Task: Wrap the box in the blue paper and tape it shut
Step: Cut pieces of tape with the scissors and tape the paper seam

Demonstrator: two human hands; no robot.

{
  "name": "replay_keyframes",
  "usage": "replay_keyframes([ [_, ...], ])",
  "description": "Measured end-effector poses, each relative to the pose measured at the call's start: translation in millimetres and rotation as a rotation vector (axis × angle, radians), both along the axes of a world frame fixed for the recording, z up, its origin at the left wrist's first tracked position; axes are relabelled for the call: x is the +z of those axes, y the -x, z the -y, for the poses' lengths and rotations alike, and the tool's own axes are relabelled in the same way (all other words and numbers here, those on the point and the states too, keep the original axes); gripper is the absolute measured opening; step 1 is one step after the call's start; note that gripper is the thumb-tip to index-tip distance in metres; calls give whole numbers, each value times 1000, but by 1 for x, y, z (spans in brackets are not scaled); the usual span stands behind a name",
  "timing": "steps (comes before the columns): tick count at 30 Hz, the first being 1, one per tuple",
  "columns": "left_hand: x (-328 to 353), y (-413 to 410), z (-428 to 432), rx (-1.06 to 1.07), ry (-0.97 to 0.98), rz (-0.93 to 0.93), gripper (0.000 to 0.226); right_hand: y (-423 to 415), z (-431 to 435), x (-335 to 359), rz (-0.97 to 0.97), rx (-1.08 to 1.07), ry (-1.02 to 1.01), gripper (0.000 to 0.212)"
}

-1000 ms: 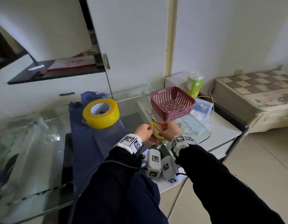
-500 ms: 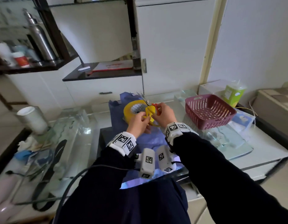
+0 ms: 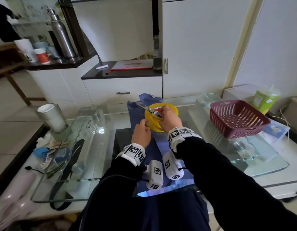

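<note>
A long sheet of blue paper (image 3: 136,117) lies along the middle of the glass table (image 3: 87,155); I cannot make out the box under it. A yellow tape roll (image 3: 171,109) sits on the far part of the paper. My right hand (image 3: 169,120) is over the roll, shut on red-handled scissors (image 3: 144,106) whose blades point left and away. My left hand (image 3: 141,134) is just left of the roll, its fingers pinching a yellow strip of tape pulled from it. The strip runs between the two hands.
A maroon plastic basket (image 3: 236,119) stands on the right, with a green cup (image 3: 264,99) behind it. A white cup in a glass holder (image 3: 51,117) and loose clutter sit on the left. White cabinets and a dark shelf (image 3: 121,74) rise behind the table.
Both hands moved with the scissors from beside the basket to the tape roll on the blue paper. The view swung left and up. The left hand now holds a pulled tape strip.
</note>
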State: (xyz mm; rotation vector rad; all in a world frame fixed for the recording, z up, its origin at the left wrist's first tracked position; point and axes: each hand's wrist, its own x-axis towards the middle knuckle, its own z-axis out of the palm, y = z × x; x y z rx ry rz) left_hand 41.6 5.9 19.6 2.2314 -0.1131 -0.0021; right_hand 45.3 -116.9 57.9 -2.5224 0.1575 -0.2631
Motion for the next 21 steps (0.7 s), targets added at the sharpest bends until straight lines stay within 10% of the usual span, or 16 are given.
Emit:
replay_keyframes([
  [21, 2, 0, -12, -118, -183, 179, 13, 4, -8, -15, 46, -53, -133, 37],
])
